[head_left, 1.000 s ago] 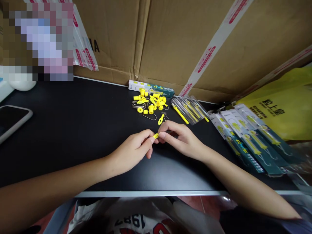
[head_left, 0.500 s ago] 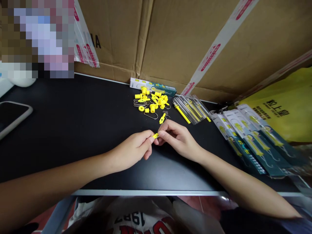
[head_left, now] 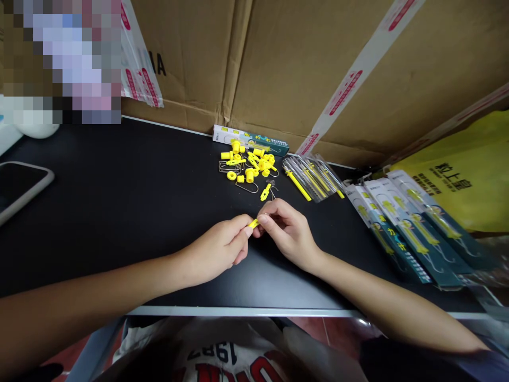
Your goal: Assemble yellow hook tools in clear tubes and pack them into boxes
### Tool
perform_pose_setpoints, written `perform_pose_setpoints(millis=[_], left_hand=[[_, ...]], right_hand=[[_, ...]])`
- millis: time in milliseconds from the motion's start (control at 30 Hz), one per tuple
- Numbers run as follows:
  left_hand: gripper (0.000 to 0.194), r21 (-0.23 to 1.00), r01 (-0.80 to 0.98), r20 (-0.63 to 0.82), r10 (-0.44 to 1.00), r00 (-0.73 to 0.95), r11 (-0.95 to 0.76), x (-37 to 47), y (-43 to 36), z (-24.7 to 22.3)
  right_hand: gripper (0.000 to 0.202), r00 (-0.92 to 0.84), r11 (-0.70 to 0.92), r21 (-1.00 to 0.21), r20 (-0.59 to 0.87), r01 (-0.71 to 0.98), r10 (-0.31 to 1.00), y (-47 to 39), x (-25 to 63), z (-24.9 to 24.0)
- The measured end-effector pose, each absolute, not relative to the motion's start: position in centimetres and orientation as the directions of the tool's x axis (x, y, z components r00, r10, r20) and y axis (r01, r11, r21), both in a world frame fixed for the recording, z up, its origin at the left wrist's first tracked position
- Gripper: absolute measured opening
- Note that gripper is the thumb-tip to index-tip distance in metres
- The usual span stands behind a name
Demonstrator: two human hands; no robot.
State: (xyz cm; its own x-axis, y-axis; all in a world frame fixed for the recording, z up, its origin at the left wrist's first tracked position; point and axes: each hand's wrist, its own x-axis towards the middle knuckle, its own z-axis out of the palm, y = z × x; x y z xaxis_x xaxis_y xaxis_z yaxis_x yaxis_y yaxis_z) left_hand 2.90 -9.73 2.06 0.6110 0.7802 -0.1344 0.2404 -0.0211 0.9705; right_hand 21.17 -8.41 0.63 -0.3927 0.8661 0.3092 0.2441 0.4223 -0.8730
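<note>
My left hand (head_left: 217,246) is closed, pinching a small yellow plastic piece (head_left: 253,223) between thumb and fingers. My right hand (head_left: 287,228) meets it at the piece's other end, its thumb and fingertips pressed together. A thin bit of metal shows at the right fingertips, too small to make out fully. Just beyond the hands lies a similar slotted yellow piece (head_left: 265,192) beside a small metal spring (head_left: 271,182). Farther back sits a pile of yellow caps and rings (head_left: 249,175), with bent wire hooks (head_left: 248,187) among them.
Clear tubes with yellow rods (head_left: 312,178) lie right of the pile. A narrow printed box (head_left: 250,140) stands behind it. Several packaged spring scales (head_left: 405,228) and a yellow bag (head_left: 449,175) are at right. A phone (head_left: 22,188) lies at left; large cardboard boxes (head_left: 298,63) wall the back.
My right hand has turned slightly and its wrist has moved a little left. My left hand keeps hold of the yellow piece. The view has shifted slightly.
</note>
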Motion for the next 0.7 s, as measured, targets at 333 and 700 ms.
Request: perform_pose_setpoints(millis=[333,700], left_hand=[[0.022,0.934,0.304,-0.031,0.803,0.595,-0.189,2.8,-10.3,2.9],[0.030,0.888,0.352,0.033,0.804,0.594,-0.296,2.7,-10.9,3.1]], right_hand=[[0.016,-0.489,0.817,-0.353,0.668,0.456,0.561,-8.2,21.5,0.6],[0.023,-0.723,0.770,0.379,0.674,0.514,0.151,-7.7,22.0,1.8]])
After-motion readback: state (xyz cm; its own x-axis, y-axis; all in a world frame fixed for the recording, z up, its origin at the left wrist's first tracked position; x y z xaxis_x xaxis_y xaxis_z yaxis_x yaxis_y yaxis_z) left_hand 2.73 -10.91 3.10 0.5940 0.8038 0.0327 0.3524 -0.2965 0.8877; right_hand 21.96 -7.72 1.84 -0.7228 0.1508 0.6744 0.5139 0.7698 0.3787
